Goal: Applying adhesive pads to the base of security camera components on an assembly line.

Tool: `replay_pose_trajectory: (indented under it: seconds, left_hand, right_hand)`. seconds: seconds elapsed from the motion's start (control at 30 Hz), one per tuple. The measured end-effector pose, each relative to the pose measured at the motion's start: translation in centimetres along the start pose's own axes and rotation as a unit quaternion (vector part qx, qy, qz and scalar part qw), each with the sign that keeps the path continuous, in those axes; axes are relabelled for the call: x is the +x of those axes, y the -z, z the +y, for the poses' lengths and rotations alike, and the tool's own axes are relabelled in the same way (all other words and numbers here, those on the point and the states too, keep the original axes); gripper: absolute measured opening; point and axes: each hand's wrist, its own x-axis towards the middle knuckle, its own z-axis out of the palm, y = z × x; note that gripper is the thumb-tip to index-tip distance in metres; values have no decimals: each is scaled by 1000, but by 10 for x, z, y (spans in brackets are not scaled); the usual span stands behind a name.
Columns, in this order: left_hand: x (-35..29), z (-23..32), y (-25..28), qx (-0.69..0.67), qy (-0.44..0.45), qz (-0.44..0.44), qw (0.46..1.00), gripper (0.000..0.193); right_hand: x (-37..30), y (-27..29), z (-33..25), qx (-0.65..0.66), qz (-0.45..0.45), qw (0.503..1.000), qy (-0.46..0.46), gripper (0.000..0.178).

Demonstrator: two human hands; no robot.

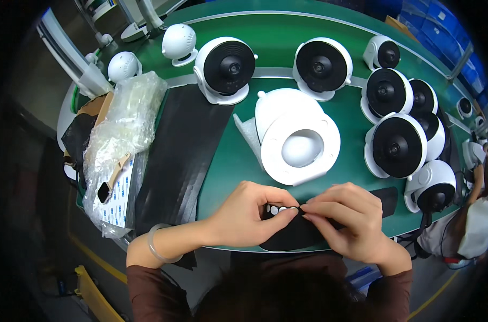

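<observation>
My left hand (252, 213) is closed in a pinch, thumb over fingers, on a black sheet piece (291, 237) near the table's front edge. Small white round pads (274, 210) show in a row between its thumb and forefinger. Close on the right, my right hand (352, 219) pinches with thumb and fingertips at the end of that row; what sits in its fingertips is too small to make out. Just beyond both hands lies a white camera housing (273, 110), its ring-shaped base (272, 161) turned up toward me.
White cameras with black fronts (229, 67) stand along the back, with several more (397, 147) clustered at right. A long black strip (171, 145) lies left, beside bubble wrap (123, 123) and a watch (104, 191). Another person's arm (477, 185) shows at far right.
</observation>
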Motion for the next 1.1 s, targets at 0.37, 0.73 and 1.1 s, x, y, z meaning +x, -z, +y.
replay_pose_trajectory:
  seconds: [0.37, 0.73, 1.1]
  left_hand:
    - [-6, -11, 1, 19, -71, 33, 997, 8]
    - [-7, -14, 0, 59, -150, 69, 985, 5]
    - [-4, -19, 0, -19, -33, 104, 994, 7]
  right_hand:
    - [15, 1, -3, 67, -62, 992, -83, 14]
    - [19, -2, -3, 29, -68, 997, -5, 14]
    - [33, 25, 7, 27, 84, 993, -73, 3]
